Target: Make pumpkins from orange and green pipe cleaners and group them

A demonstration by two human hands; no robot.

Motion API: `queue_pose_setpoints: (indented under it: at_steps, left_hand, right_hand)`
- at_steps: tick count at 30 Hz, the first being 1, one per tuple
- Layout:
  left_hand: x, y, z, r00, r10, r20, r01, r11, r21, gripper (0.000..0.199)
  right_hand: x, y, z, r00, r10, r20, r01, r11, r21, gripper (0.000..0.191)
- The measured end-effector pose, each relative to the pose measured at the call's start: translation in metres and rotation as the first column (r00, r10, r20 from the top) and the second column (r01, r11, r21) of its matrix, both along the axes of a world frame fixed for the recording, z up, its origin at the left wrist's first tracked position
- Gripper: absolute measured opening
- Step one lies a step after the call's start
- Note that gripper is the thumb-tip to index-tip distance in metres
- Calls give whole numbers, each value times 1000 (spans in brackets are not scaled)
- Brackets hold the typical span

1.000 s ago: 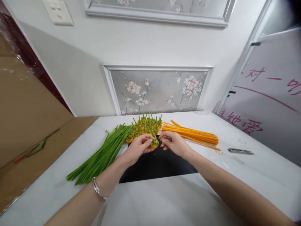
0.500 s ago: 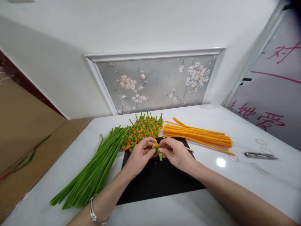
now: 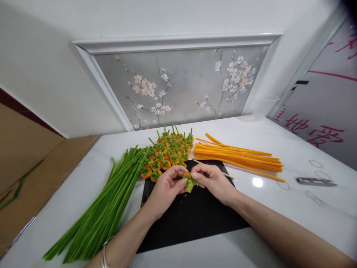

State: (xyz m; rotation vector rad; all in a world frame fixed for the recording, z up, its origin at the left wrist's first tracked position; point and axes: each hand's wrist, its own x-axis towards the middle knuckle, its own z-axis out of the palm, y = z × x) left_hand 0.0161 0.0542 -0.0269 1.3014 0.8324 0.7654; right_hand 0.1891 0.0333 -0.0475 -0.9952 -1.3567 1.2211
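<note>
A small orange pipe-cleaner persimmon with a green leafy top (image 3: 190, 182) is pinched between my two hands above a black mat (image 3: 192, 221). My left hand (image 3: 171, 182) grips its left side with thumb and fingers. On the right side, the fingertips of my right hand (image 3: 213, 180) hold the green part. A pile of similar orange-and-green pieces (image 3: 169, 152) lies just beyond my hands. Part of the held piece is hidden by my fingers.
Green pipe cleaners (image 3: 103, 208) lie in a bundle at the left, orange pipe cleaners (image 3: 240, 156) at the right. A thin wooden stick (image 3: 228, 175) rests at the mat's far edge. Thread snips (image 3: 316, 181) and several rubber bands lie farther right. A cardboard box (image 3: 30, 178) borders the left.
The held piece has turned, so its green top now faces me more. Both hands stay closed on it. The camera view has shifted slightly downward and closer.
</note>
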Motion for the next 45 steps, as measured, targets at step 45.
queue_pose_setpoints:
  at_steps: [45]
  left_hand:
    - [5,-13,-10,973,115,-199,-51,952,303,40]
  right_hand:
    - [3,-19,24,835,-199,513,38,951,307,14]
